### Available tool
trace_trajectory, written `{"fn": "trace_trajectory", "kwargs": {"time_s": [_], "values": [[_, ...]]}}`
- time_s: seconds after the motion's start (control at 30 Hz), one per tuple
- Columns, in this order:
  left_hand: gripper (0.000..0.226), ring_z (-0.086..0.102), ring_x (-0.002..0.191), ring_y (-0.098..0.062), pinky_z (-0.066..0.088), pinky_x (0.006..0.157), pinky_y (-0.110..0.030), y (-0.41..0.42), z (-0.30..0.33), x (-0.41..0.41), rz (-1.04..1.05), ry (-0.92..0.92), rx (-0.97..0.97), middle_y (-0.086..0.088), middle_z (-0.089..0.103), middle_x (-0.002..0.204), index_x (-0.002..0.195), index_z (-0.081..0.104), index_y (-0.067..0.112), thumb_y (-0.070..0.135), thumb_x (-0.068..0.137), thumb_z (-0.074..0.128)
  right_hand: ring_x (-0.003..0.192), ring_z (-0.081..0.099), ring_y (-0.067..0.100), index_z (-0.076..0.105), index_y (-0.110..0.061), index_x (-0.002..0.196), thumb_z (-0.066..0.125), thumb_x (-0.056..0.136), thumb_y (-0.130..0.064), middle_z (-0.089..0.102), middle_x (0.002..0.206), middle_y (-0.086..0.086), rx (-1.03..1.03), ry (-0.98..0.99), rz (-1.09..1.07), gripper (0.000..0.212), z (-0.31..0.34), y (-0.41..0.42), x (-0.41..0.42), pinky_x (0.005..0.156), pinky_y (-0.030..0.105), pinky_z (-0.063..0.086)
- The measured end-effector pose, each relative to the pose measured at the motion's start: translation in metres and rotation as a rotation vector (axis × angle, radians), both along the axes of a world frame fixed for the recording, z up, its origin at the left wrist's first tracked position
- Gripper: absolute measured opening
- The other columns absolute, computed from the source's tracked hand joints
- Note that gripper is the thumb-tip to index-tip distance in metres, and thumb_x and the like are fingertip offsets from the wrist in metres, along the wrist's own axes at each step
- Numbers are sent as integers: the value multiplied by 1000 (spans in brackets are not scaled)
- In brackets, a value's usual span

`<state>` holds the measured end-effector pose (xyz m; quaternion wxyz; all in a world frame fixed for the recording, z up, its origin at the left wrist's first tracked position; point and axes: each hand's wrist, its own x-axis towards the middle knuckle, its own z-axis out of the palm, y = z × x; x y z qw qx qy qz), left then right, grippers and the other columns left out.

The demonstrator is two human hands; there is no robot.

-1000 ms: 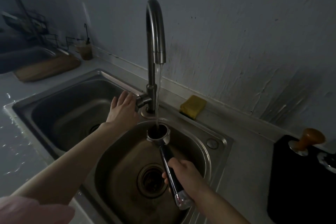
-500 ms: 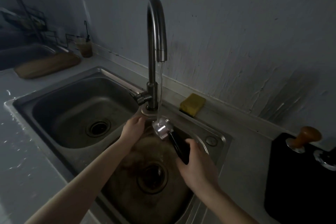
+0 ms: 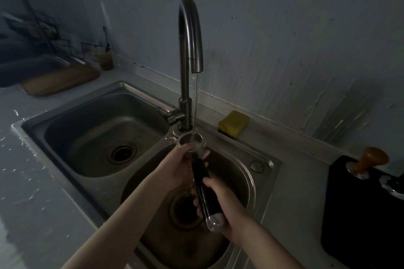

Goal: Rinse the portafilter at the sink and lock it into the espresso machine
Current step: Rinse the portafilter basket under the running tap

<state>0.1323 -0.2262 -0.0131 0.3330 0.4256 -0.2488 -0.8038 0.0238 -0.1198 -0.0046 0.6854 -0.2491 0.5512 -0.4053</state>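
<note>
I see the portafilter [image 3: 197, 170] held over the right-hand basin of the sink [image 3: 265, 165], its round metal basket end up under the tap [image 3: 189, 35] and its long black handle running down toward me, ending in a shiny silver cap. The basket rim is pale steel, wet, and a thin stream of water [image 3: 196, 102] falls straight into it (the light is dim, so I cannot tell what is inside the basket). The portafilter sits tilted, basket far and high, cap near and low.

My left hand [image 3: 177, 170] is curled around the head of the portafilter just below the rim, fingers wrapped and touching the metal. My right hand [image 3: 225, 201] is closed around the lower part of the black handle, fingers folded across it, the cap poking out below the palm.

Under both hands lies the right basin's dark drain [image 3: 185, 208]. The left basin has its own drain [image 3: 121, 152] and is well apart. On the sink's back ledge, just right of the tap, lies a yellow sponge [image 3: 234, 123]. Far right on a black mat [image 3: 360, 214] stands a tamper [image 3: 367, 162] with a wooden knob. At the far left of the grey worktop [image 3: 28, 181] a wooden board [image 3: 59, 79] lies near a small cup [image 3: 106, 59]
</note>
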Motion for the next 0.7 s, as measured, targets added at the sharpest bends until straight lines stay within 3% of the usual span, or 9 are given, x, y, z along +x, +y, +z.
{"fn": "trace_trajectory", "kwargs": {"time_s": [0.13, 0.2, 0.3, 0.4, 0.5, 0.57, 0.63, 0.7], "values": [[30, 66, 79, -21, 54, 74, -33, -1, 9, -3, 39, -88, -165, -10, 64, 97, 113, 52, 12, 0, 86, 51, 65, 63, 15, 59, -17, 92, 45, 91, -32, 66, 78, 5, 81, 34, 56, 21, -5, 0, 5, 64, 27, 49], [27, 66, 80, -24, 54, 74, -33, -1, 10, -5, 40, -208, -245, -10, 65, 97, 108, 54, 16, 2, 85, 55, 65, 64, 11, 55, -26, 90, 46, 91, -36, 66, 78, 1, 76, 147, 124, 13, -9, -1, 9, 65, 23, 51], [16, 65, 98, -32, 52, 91, -49, 0, 13, -7, 38, -392, -368, -16, 64, 113, 91, 58, 30, 15, 85, 57, 67, 63, 4, 51, -32, 86, 53, 88, -36, 64, 81, -4, 20, 247, 195, 5, -11, -3, 13, 59, 16, 49], [20, 61, 107, -35, 47, 97, -53, 1, 20, -8, 34, -444, -424, -14, 61, 118, 85, 55, 36, 19, 91, 46, 74, 62, 4, 54, -25, 102, 56, 86, -35, 63, 85, -6, -17, 322, 186, 18, -13, -5, 12, 62, 17, 46], [25, 61, 103, -34, 52, 86, -43, -3, 19, -9, 55, -353, -406, -15, 61, 113, 101, 55, 23, 5, 92, 40, 80, 60, 7, 55, -20, 115, 58, 85, -32, 62, 91, -5, -64, 455, 113, 33, -16, -8, 8, 68, 20, 45], [33, 62, 86, -24, 55, 66, -30, -3, 21, -7, 43, -268, -353, -9, 62, 99, 109, 54, 19, -4, 89, 41, 88, 57, 10, 53, -22, 113, 58, 85, -29, 61, 100, -4, -99, 580, 46, 29, -16, -8, 4, 69, 20, 43], [35, 60, 74, -19, 55, 49, -23, -2, 22, -4, -9, -211, -306, -7, 61, 91, 107, 56, 18, -7, 87, 44, 105, 58, 17, 49, -23, 124, 57, 86, -27, 60, 116, 0, -140, 755, -5, 39, -16, -8, -1, 79, 24, 43], [34, 59, 77, -20, 56, 53, -27, -1, 22, -3, -50, -171, -274, -8, 60, 92, 102, 57, 18, -8, 86, 45, 114, 56, 19, 45, -23, 128, 57, 86, -28, 58, 125, -1, -171, 943, -27, 44, -14, -8, -6, 81, 25, 43]]}}
